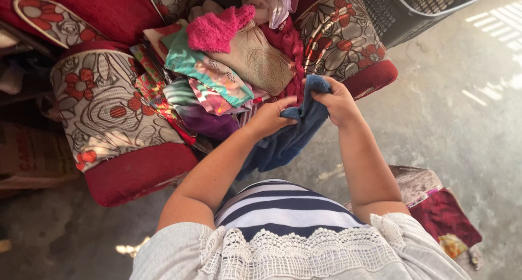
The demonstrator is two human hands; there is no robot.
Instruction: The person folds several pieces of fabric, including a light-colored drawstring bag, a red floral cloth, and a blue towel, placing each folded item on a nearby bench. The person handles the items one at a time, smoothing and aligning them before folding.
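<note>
Left hand (270, 118) and right hand (338, 101) both closed on the top edge of a blue towel (293, 136), held up just in front of the armchair (109, 117), rest of the cloth hanging down between the forearms. Just beyond the hands, on the seat, a heap of clothes (228, 79) with a pink fuzzy cloth (217, 30) on top. Farther off, a dark laundry basket (418, 8) on the concrete floor (462, 128), and a dark red cloth (443, 215) lying low at the right.

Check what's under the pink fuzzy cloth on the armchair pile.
The pink fuzzy cloth lies on a beige garment and a teal patterned one. Anything deeper is covered.
</note>
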